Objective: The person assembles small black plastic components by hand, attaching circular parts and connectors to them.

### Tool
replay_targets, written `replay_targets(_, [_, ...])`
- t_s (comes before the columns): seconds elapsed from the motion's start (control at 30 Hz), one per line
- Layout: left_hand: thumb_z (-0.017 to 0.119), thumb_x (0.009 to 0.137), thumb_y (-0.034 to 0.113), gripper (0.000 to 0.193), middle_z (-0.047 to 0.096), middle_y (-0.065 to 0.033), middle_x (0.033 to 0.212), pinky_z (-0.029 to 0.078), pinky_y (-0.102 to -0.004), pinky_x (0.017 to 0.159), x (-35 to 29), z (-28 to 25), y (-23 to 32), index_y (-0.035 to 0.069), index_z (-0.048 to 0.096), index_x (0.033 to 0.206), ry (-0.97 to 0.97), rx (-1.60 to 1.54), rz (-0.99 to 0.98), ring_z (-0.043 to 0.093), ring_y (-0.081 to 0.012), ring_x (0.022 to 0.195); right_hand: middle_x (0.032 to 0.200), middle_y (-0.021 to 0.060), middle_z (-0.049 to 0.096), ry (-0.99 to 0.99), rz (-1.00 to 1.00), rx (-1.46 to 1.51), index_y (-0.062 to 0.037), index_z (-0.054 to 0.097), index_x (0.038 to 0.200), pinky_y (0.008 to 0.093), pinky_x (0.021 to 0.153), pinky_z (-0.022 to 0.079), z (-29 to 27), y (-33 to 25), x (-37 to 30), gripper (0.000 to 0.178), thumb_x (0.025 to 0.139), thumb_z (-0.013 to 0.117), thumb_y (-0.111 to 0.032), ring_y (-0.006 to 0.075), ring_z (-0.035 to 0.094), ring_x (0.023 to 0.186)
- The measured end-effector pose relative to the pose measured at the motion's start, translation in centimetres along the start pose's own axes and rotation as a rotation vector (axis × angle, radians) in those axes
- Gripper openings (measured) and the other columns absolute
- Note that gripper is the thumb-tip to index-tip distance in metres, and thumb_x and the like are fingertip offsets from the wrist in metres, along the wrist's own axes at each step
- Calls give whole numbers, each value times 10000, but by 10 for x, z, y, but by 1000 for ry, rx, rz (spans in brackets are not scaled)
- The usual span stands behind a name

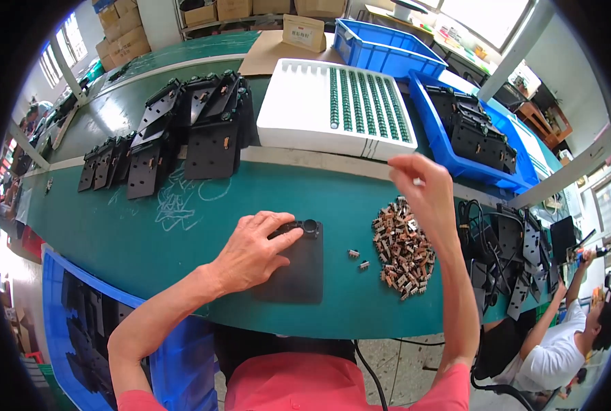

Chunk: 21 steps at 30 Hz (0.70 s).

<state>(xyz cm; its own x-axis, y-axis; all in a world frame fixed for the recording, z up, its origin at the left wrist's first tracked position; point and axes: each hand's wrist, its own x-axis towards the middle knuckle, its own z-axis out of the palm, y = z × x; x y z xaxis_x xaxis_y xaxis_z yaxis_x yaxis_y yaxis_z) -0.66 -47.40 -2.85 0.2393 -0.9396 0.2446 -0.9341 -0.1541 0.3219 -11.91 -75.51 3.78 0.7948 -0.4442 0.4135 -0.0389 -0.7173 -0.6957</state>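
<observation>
On the green table in front of me lies a flat black plate with a round black knob at its far edge. My left hand grips the far left part of the plate, its fingers bent beside the knob. Raised over the table, my right hand is closed in a pinch near the front right corner of the white foam tray; what it holds, if anything, is too small to name. Rows of small green ring-shaped parts fill the tray's right side. Below my right hand is a heap of small metal-and-black components.
Black plates with fitted parts stand stacked at the far left. Blue bins sit at the far right and lower left. Cables and more plates lie at right, near a co-worker in a white shirt. Two loose components lie beside the heap.
</observation>
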Motion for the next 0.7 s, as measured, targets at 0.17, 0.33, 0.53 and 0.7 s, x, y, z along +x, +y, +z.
replay_targets(0.17, [822,678,113,606,530,-129,1322,426,-465,991,5,-1,8,88,617,1248,21,-4,4,521,-332,1205,866,143,743,-4,-13,-39,-24,746,979,313,741,545,24,42,81,178,834,670,-95,219,722,789])
replay_targets(0.33, [828,681,149,600,542,-107,1321,418,-455,986,4,-2,6,109,625,1244,9,-10,-20,528,-312,1202,817,95,732,-191,-118,-172,-20,742,955,298,714,526,63,43,124,152,823,682,-67,162,673,743])
replay_targets(0.53, [832,686,147,595,541,-104,1319,403,-455,988,3,-2,6,109,621,1241,1,-14,-45,526,-313,1196,824,138,727,-278,-147,-394,-88,755,850,446,744,533,88,36,144,125,756,673,-99,323,699,837])
replay_targets(0.7, [830,687,142,599,539,-107,1321,401,-460,990,3,-1,7,109,619,1246,5,-26,-47,521,-318,1197,815,147,714,-355,-169,-448,-82,738,795,445,703,532,98,40,148,88,730,678,-75,333,693,809])
